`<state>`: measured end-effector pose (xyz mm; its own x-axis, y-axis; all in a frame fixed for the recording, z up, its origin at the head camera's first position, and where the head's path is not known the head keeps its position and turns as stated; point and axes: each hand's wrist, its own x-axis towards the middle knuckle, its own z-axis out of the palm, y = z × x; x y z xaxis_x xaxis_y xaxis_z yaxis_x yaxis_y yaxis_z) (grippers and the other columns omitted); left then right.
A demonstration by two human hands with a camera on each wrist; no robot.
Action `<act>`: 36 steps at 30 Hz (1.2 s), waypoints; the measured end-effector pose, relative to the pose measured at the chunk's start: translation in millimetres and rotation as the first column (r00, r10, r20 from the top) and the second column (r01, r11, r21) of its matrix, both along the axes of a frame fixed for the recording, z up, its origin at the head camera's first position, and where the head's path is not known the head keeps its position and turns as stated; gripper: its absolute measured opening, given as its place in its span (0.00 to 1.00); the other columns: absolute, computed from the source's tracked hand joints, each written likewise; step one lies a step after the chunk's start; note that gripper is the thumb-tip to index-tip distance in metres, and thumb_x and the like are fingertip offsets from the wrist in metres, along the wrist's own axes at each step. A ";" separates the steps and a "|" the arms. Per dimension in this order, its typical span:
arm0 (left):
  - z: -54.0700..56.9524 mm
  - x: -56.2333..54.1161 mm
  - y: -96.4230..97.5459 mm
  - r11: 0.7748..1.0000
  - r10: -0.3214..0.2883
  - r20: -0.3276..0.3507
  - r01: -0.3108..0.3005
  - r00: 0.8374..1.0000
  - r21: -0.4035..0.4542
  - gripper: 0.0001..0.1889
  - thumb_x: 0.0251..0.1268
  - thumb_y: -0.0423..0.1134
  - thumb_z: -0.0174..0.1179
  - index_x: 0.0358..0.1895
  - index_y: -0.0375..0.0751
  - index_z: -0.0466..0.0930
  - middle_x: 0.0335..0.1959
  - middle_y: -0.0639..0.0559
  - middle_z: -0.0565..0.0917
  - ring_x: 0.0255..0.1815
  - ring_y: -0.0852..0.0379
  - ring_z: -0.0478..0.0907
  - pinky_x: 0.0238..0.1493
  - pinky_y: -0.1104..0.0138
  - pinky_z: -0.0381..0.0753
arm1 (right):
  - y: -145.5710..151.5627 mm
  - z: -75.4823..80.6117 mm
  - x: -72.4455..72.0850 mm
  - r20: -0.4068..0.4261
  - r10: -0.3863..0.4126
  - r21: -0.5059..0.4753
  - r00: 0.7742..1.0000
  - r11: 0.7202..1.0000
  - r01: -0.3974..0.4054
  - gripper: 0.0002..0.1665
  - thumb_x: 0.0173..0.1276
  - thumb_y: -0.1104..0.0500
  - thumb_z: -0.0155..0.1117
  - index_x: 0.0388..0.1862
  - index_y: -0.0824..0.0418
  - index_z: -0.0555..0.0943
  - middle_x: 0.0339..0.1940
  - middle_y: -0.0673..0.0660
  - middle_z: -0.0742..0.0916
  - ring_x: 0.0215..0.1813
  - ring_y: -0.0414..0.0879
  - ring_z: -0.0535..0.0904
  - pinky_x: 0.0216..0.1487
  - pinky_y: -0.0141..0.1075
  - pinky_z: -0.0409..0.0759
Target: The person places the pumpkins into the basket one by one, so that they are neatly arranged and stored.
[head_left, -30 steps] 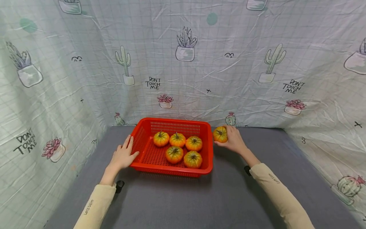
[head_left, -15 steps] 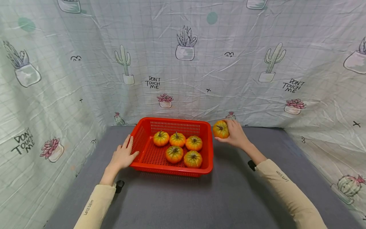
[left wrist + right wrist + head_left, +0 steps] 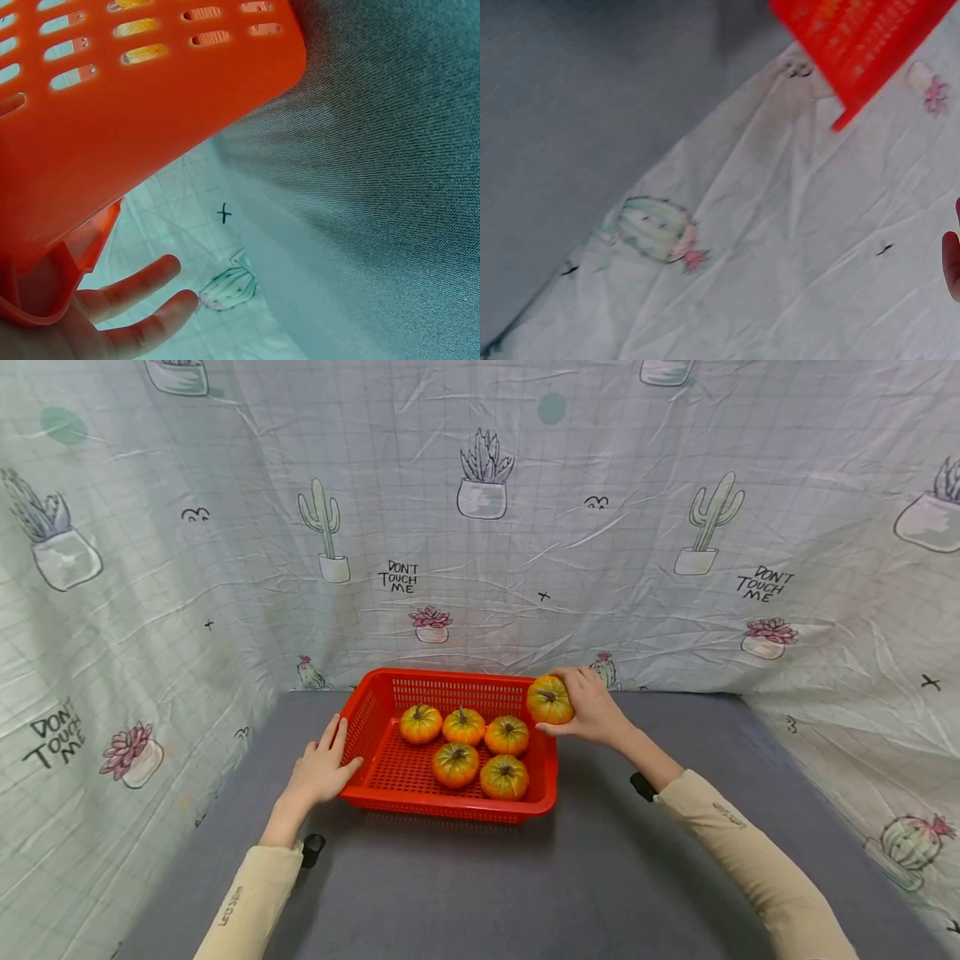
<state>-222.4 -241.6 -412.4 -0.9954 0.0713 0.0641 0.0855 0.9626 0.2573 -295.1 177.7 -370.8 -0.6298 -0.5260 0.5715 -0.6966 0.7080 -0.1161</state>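
My right hand (image 3: 594,708) grips a small orange-and-green pumpkin (image 3: 549,700) above the right back rim of a red perforated plastic basket (image 3: 442,800). Inside the basket sit several similar pumpkins (image 3: 455,765), gathered toward its middle and right. My left hand (image 3: 321,770) rests at the basket's left rim, fingers extended along the outside and thumb reaching over the edge. The left wrist view shows two nearly straight fingers (image 3: 154,322) beside the basket's wall (image 3: 150,112). In the right wrist view only a fingertip (image 3: 951,264) shows at the edge; the held pumpkin is out of sight there.
The basket stands on a grey cloth-covered table (image 3: 450,893). A pale curtain (image 3: 480,552) printed with cacti surrounds the table at the back and both sides, close behind the basket.
My right hand has lifted the pumpkin from beside the basket and carried it left over the right rim. My left hand has stayed at the left rim. The basket has not visibly moved.
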 end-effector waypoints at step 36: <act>1.9 -0.5 0.3 1.000 0.006 0.003 -0.006 1.000 -0.008 0.39 0.62 0.50 0.46 0.70 0.34 0.41 0.71 0.37 0.44 0.56 0.26 0.58 0.47 0.39 0.64 | -73.6 24.9 22.5 0.012 0.181 0.004 0.983 0.983 -0.181 0.48 0.41 0.37 0.69 0.55 0.64 0.67 0.47 0.57 0.75 0.47 0.48 0.65 0.50 0.47 0.66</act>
<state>-222.9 -241.3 -410.4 -0.9960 0.0656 0.0608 0.0789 0.9650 0.2502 -272.5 104.0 -345.9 -0.5304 -0.6346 0.5621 -0.8119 0.5709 -0.1217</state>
